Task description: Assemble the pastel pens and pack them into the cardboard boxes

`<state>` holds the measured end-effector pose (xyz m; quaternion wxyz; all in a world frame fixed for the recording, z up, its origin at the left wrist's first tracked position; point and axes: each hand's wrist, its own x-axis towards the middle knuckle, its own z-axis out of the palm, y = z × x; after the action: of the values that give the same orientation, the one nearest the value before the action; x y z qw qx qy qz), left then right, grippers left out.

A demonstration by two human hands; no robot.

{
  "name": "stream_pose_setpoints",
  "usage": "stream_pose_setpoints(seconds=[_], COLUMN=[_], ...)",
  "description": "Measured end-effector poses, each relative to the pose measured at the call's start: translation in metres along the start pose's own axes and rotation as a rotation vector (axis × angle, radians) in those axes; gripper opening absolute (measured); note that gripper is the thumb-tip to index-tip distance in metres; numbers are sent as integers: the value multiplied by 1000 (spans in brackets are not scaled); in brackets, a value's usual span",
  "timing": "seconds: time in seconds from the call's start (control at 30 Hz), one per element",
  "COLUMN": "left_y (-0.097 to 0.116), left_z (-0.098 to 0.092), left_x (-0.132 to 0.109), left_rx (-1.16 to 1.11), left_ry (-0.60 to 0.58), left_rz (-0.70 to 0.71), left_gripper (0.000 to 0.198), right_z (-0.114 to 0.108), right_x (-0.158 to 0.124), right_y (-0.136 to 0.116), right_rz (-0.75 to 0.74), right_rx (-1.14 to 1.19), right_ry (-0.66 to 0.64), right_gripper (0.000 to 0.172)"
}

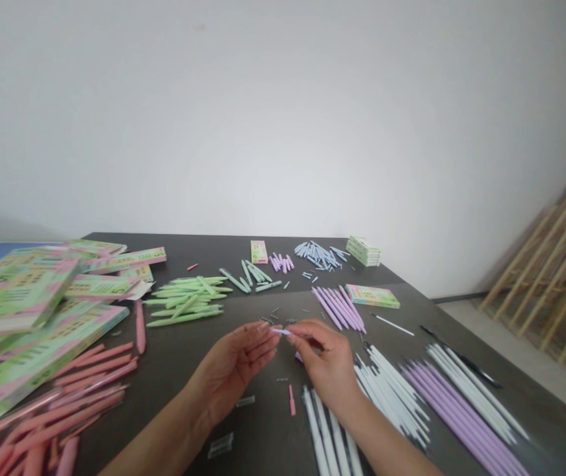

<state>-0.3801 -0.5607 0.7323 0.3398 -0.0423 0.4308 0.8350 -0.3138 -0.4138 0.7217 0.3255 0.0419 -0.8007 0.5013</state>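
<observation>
Just above the dark table, my left hand (243, 350) and my right hand (325, 357) meet fingertip to fingertip. Between them is a small purple pen part (280, 330), pinched at one end by each hand. Another bit of purple (299, 357) shows beside my right fingers, mostly hidden. Tiny metal springs (276, 311) lie scattered beyond the hands. A small pink pen part (291, 400) rests between my forearms, with little clear plastic pieces (221, 445) nearby. White pen refills (330, 430) lie partly under my right forearm.
Pink pens (65, 410) and a heap of pen boxes (25, 297) cover the left side. Green pens (188, 301), purple barrels (338, 307) and small blue parts (319, 254) sit farther back. Long purple rods (461, 416) lie right. Wooden slats (541, 264) lean against the wall.
</observation>
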Motion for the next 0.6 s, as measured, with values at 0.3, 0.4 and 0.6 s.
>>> stream_pose_setpoints(seconds=[0.3,0.4,0.6], left_y=[-8,-10,-9], left_z=[-1,-1,-2], left_x=[-1,-2,-1], left_rx=[51,110,444], left_ry=[-17,-26,-40], left_rz=[23,42,167], left_gripper=[6,6,18], right_z=[-2,-1,-1], right_x=[-2,-4,-3], right_y=[-1,-1,-5], right_rz=[-121,-199,-110], right_rx=[-138,-183,-81], right_ry=[-21,-43,-13], right_gripper=[21,23,15])
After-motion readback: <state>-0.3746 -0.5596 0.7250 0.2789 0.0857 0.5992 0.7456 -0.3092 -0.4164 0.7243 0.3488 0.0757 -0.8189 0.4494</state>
